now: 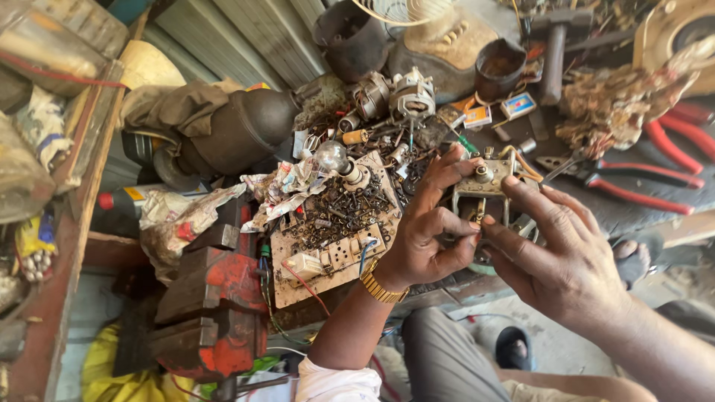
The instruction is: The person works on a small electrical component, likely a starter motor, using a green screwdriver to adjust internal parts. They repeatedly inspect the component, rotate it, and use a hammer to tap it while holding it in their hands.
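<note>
- The workbench (640,216) fills the upper half of the frame, and I sit below it with my knees under its edge, so whatever I lift stays over the clutter and not over the floor.
- A red vise (216,305) stands at the lower left, clear of my arms, with its jaws turned my way.
- A dark round motor housing (242,126) lies on its side at the upper left, pushed back against the metal wall behind the heap.
- A wooden board (335,238) in the middle holds a pile of screws (339,208) and a row of switches, just beside my left wrist, so the small parts stay together within reach.
- Red-handled pliers (640,182) lie at the right, near the work, handles pointing to the right edge.
- My right hand (558,260) comes in from the lower right; its fingers are curled and closed on the lower side of the metal part, bracing it from beneath.
- My left hand (424,231), a gold watch (381,286) on its wrist, grips the same part from the left, thumb below and fingers spread over its top edge.
- The small metal part (484,186) sits between both hands, just right of centre, raised a little above the bench and tilted toward me, so its knob and wires face up.
- A clear bulb (333,156) rests at the board's top edge.
</note>
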